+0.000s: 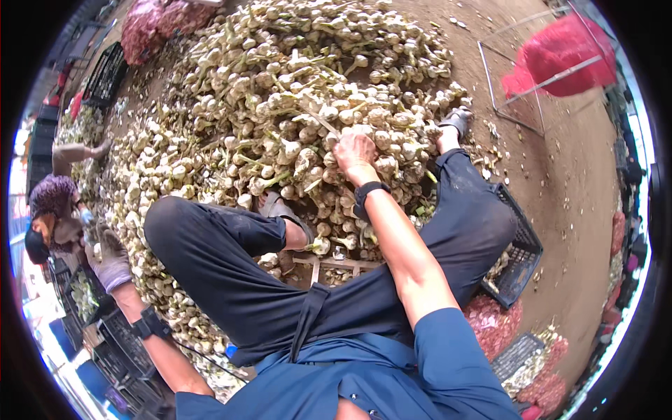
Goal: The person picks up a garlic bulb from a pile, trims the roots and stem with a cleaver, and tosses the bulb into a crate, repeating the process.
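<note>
A large heap of garlic bulbs with cut stems spreads in front of me and around my feet. Over its middle, my bare right hand is closed on a knife, whose thin blade points up and to the left across the bulbs. Bulbs lie right beside its fingers. My left hand, in a greyish glove, reaches far out to the left, past the heap's edge, above black crates. Its fingers look apart, and I make out nothing held in them.
Black crates stand at the lower left; another crate is beside my right knee. A co-worker is close to my left hand. Red mesh sacks lie at the right. A metal frame holds a red net bag.
</note>
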{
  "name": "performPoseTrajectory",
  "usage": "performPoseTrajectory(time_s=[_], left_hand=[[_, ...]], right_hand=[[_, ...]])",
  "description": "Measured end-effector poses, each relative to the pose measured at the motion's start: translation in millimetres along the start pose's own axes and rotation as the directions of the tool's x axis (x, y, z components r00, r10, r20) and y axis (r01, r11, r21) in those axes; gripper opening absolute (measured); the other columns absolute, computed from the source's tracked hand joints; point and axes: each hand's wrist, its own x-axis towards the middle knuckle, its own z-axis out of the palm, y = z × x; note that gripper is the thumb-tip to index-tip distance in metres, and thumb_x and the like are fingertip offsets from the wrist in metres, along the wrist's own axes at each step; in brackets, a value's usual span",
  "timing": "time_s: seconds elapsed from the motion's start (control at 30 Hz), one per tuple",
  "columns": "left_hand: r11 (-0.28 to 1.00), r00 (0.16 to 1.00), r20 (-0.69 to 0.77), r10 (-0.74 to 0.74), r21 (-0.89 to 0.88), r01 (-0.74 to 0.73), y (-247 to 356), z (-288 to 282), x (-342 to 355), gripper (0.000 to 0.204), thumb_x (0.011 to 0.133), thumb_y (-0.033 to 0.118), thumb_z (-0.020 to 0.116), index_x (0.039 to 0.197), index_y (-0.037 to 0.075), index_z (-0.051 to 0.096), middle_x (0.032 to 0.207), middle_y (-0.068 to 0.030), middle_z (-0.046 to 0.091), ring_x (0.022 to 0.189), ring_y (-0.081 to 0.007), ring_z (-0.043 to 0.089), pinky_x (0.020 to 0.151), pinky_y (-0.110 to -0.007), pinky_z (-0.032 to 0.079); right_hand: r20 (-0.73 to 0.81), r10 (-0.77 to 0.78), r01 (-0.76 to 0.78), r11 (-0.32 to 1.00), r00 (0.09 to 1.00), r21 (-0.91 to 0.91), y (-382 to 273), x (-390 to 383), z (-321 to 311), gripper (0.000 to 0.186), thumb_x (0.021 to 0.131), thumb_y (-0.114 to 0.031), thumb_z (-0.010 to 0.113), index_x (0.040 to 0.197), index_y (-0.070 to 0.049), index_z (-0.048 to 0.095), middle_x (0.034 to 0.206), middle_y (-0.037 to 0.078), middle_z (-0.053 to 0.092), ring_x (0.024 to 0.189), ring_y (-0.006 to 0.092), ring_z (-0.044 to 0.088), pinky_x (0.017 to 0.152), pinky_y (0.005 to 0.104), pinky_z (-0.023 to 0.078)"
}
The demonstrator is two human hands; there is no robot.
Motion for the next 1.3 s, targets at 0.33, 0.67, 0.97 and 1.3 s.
performPoseTrajectory(time_s=[0.33, 0.67, 0.97, 1.3], left_hand=[[0.646, 0.987, 0.063, -0.151, 0.762, 0.05, -197, 223, 21, 0.057, 0.095, 0.037, 0.059, 0.139, 0.002, 0.051, 0.117, -0.0132, 0.065, 0.097, -0.0221, 0.066, 0.087, -0.035, 0.053], [0.052, 0.866, 0.242, -0.437, 0.968, -0.245, -344, 231, 11, 0.069, 0.083, 0.023, 0.081, 0.14, 0.002, 0.048, 0.13, -0.011, 0.059, 0.118, -0.0189, 0.057, 0.102, -0.035, 0.047], [0.599, 0.78, 0.23, -0.582, 0.77, 0.22, -367, 238, -8, 0.057, 0.083, 0.017, 0.081, 0.13, 0.003, 0.05, 0.116, -0.0042, 0.063, 0.107, -0.0117, 0.06, 0.094, -0.028, 0.05], [0.289, 0.767, 0.342, -0.544, 0.934, -0.211, -391, 222, -9, 0.058, 0.075, 0.011, 0.079, 0.125, 0.006, 0.05, 0.102, -0.0074, 0.066, 0.096, -0.0151, 0.063, 0.087, -0.031, 0.053]], right_hand=[[0.038, 0.026, -0.027, 0.999, 0.999, 0.021, -16, 16, 20, 0.038, 0.079, -0.042, 0.073, 0.092, -0.006, 0.072, 0.095, 0.018, 0.07, 0.087, 0.034, 0.07, 0.074, 0.0424, 0.056], [0.214, -0.157, -0.219, -0.013, 0.964, 0.976, -66, -86, -125, 0.018, 0.094, -0.022, 0.068, 0.096, -0.004, 0.068, 0.061, -0.008, 0.053, 0.05, 0.0015, 0.047, 0.058, 0.019, 0.051], [-0.151, -0.037, 0.151, 0.449, 0.988, 0.881, -45, -130, -144, 0.018, 0.087, -0.016, 0.07, 0.084, 0.0, 0.063, 0.062, 0.002, 0.056, 0.057, 0.0155, 0.058, 0.052, 0.0322, 0.044], [-0.529, -0.313, 0.561, 0.719, 0.789, 0.411, -37, -135, -131, 0.028, 0.083, -0.03, 0.071, 0.085, -0.003, 0.063, 0.08, 0.017, 0.061, 0.068, 0.0368, 0.063, 0.06, 0.042, 0.049]])
